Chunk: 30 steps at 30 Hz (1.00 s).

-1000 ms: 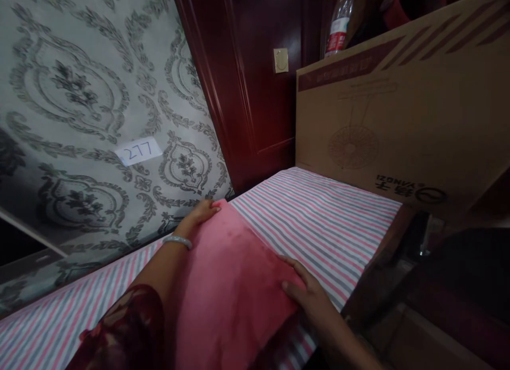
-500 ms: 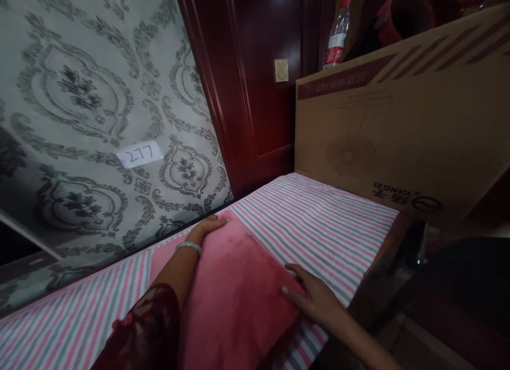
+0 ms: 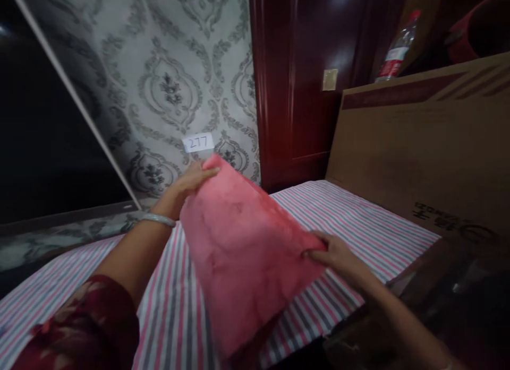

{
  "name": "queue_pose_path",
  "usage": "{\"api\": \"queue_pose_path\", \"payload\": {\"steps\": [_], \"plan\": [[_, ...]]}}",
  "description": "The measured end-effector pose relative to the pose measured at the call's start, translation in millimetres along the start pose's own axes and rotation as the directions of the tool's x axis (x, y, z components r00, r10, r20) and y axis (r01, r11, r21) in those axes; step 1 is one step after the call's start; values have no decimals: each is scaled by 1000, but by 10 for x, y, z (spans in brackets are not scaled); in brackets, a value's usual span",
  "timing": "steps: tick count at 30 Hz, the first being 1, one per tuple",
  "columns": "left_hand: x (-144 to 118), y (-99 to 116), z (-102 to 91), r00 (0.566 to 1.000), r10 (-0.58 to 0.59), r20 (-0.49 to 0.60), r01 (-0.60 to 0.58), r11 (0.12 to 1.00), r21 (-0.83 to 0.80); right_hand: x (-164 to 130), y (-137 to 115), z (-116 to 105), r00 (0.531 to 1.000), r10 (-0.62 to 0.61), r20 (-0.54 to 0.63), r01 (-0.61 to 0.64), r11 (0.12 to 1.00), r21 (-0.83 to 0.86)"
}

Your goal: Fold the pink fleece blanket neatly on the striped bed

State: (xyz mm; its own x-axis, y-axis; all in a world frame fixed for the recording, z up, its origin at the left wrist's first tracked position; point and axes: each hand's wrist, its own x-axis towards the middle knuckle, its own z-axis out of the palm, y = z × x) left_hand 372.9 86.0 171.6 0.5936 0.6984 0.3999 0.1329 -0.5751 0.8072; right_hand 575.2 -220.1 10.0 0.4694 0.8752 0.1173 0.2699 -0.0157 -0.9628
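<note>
A folded pink cloth (image 3: 239, 242) hangs between my two hands, lifted off the striped cover (image 3: 342, 216) at its far edge. My left hand (image 3: 197, 178) pinches its far left corner, thumb on top. At the right corner, my right hand (image 3: 329, 253) grips the cloth between thumb and fingers. The cloth slopes down toward me, and its near end is blurred. Which kind of cloth item it is, I cannot tell.
A large cardboard box (image 3: 390, 136) stands at the back right, with a plastic bottle (image 3: 396, 54) behind its top edge. A dark screen (image 3: 51, 126) is at the left. Patterned wallpaper bears a paper label (image 3: 198, 142), beside a dark red door panel (image 3: 295, 94).
Both hands have raised the pink cloth from the striped cover, its far edge now up in the air. My right hand has closed on its corner. The view has swung left.
</note>
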Motion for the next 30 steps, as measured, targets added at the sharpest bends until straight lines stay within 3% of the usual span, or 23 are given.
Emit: {"api": "queue_pose_path", "payload": {"steps": [3,6,8,11,14,16,19,21,22,24,26,29,30], "plan": [[-403,410,-613,987,151,-62,-158,980,-122,7,-655,-209,952,-261,-163,231,956,-182],[-823,615,-1086,974,196,-116,-209,971,-114,42,-1219,-293,867,-457,-200,392,872,-291],[-1033,570,-1266,978,140,-156,-156,983,-96,158,-1442,-232,861,-494,-124,440,843,-308],[-1189,333,-1373,982,-7,-188,-7,997,-72,502,-1557,-6,902,-430,36,417,845,-335],[-1233,173,-1439,956,-55,-287,38,997,-63,867,-1616,222,900,-432,58,415,808,-417],[-1289,205,-1528,923,27,-383,-38,999,-22,974,-1706,297,814,-581,12,506,698,-506],[-1544,353,-1686,874,227,-429,-157,969,191,839,-1785,310,539,-842,-4,640,412,-649],[-1861,348,-1717,870,331,-365,-184,905,383,608,-1625,320,390,-919,51,655,237,-718],[-2062,276,-1686,877,367,-310,-194,861,470,471,-1447,343,347,-934,90,652,171,-739],[-2538,-19,-1519,893,414,-177,-241,771,589,178,-907,433,307,-938,160,651,84,-755],[-3075,-451,-1239,920,389,-36,-281,723,631,-131,-232,566,378,-887,264,686,77,-724],[-3810,-1052,-791,956,260,139,-291,759,582,-553,628,742,466,-775,427,782,135,-608],[-3988,-1178,-680,973,207,106,-229,775,588,-659,805,775,501,-761,412,773,179,-609]]}}
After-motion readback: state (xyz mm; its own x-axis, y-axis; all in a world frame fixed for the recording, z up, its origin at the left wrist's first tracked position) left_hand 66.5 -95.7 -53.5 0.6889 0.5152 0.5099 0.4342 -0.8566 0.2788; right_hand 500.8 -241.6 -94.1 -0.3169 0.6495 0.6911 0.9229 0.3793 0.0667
